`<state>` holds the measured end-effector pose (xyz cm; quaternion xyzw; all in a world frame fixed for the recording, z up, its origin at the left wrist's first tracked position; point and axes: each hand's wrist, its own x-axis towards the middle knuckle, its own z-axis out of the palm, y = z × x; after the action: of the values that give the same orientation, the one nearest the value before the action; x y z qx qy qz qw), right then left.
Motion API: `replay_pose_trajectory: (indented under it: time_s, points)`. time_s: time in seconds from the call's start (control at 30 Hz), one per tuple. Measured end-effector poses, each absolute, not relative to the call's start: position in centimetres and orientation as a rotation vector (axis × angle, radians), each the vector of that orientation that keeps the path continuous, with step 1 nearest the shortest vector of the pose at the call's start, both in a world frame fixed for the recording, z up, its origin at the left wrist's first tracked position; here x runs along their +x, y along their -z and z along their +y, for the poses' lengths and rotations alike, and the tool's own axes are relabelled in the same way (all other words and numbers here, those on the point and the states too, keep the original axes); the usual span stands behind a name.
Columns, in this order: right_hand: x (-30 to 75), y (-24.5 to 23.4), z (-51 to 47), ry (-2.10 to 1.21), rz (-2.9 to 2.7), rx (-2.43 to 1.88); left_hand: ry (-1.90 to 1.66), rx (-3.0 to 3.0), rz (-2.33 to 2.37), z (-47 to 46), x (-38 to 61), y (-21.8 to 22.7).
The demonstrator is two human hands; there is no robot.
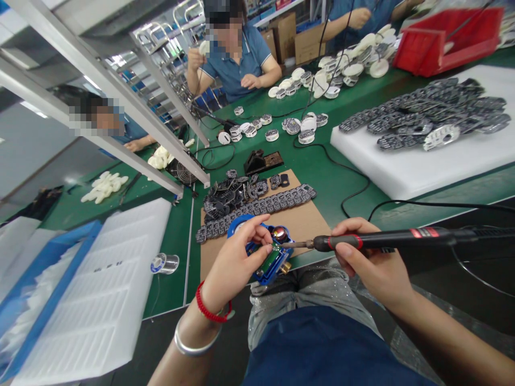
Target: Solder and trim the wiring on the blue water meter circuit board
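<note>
A green bench [322, 177] stretches across the view, carrying a white foam slab [422, 161] heaped with dark circuit boards [434, 115] on the right and a ribbed white foam tray [104, 289] on the left. At the near edge lies a brown cardboard sheet [309, 220] with rows of small dark boards [257, 206]. Over that edge, the left hand [237, 262] has its grip clenched around a blue fixture [269, 257] holding a green board. The right hand [370, 257] grasps a black-and-red soldering iron [386, 239], its tip touching the fixture's board. A solder spool [166, 264] sits nearby.
</note>
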<state>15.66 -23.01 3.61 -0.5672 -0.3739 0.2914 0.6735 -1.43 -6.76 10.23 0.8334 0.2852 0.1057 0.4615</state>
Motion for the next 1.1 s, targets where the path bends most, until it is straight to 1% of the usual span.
replay_pose_trajectory:
  time_s: [1.1]
  points:
    - [15.72,-3.68,-22.92,-0.677,-0.865,-1.288,-0.264,2.021,0.692,-6.79,-1.43,-9.96]
